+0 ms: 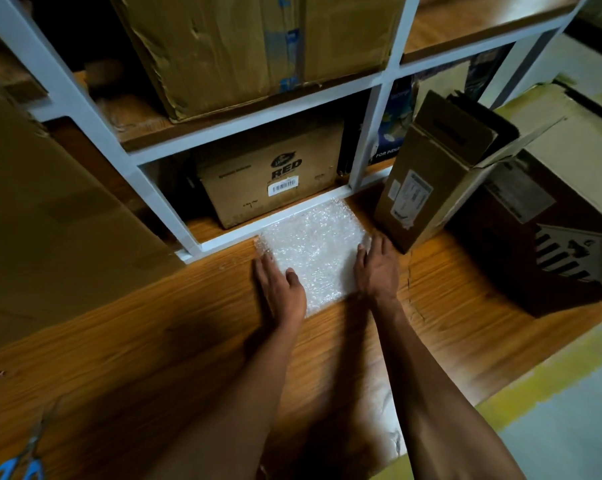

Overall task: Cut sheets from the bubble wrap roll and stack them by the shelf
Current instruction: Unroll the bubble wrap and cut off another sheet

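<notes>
At the near left corner lie blue-handled scissors (13,469) on the wooden floor (154,323). Further, the left hand (280,287) and right hand (379,268) press flat, fingers straight and together, against both sides of the clear bubble wrap sheets (315,251) beside the white metal shelf (223,233). A careless push could skew the stack. Behind, a brown carton (275,181) reads "RED".

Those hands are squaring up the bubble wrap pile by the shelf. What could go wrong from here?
1. The tall open box stands tilted right beside the right hand; a nudge might tip it onto the bubble wrap stack.
2. The light sheets may slide out of line when the left hand and the right one lift off.
3. The scissors lie on the floor near the person, easy to knock or kneel on.
</notes>
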A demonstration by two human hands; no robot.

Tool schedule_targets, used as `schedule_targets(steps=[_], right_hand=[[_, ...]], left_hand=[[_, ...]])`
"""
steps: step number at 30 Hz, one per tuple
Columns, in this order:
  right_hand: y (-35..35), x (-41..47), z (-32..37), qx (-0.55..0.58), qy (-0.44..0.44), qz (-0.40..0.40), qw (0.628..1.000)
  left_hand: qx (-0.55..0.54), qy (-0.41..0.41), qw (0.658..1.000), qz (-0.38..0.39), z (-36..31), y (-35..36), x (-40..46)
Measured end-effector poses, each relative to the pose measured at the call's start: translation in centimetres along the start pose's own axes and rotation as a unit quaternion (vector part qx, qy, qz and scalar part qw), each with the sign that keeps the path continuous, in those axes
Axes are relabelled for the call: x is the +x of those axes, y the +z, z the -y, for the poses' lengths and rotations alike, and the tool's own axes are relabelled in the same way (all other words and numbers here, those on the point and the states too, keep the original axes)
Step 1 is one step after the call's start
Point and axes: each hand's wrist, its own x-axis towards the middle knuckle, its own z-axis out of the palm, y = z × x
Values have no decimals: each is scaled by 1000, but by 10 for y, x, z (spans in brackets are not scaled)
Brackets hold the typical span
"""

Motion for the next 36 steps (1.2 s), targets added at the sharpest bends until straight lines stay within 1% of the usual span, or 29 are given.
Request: schedule_targets(steps=[3,5,8,10,11,13,14,17,19,20,22,24,26,29,30,33,34,36], right_hand=[[-5,15,-1,-3,-8,59,998],[-7,26,0,9,-9,100,995],[-3,37,-1,28,-32,157,987],[3,41,-4,22,-46,171,984],[4,42,-5,27,-46,167,985],[5,42,-5,53,-35,143,988],[5,40,-7,63,-24,116,991],[6,27,-11,61,32,-12,998],[5,13,-9,59,75,-66,993],[5,6,-8,72,97,-80,989],[8,-7,-7,117,125,-74,982],[9,-15,-9,159,92,-34,982],[5,-20,-13,185,65,-10,980],[-10,-23,-13,204,87,-25,975],[-13,-24,-14,209,88,-18,974],[-15,-29,-21,213,69,28,974],[-18,-32,-21,220,68,21,973],[-29,-39,-17,238,67,-13,969]], left_hand=[[-9,-29,999,-15,-3,-4,19],[-10,-40,999,-7,-8,-2,32],[-7,-47,998,34,-17,3,43],[3,-57,996,63,-22,5,47],[9,-58,996,67,-22,7,49],[12,-54,997,47,-18,7,50],[4,-51,998,30,-14,6,50],[1,-33,999,-7,0,1,36],[22,-21,999,-26,9,-2,19],[28,-17,999,-30,14,-2,9],[33,-13,999,-12,17,4,-7],[34,1,999,30,12,11,-18],[28,-4,998,62,2,14,-21],[26,-43,997,54,-4,6,-22],[25,-45,997,55,-3,2,-23],[40,-22,994,103,2,-1,-33],[41,-19,993,112,4,-2,-35],[37,-31,993,106,4,-9,-37]])
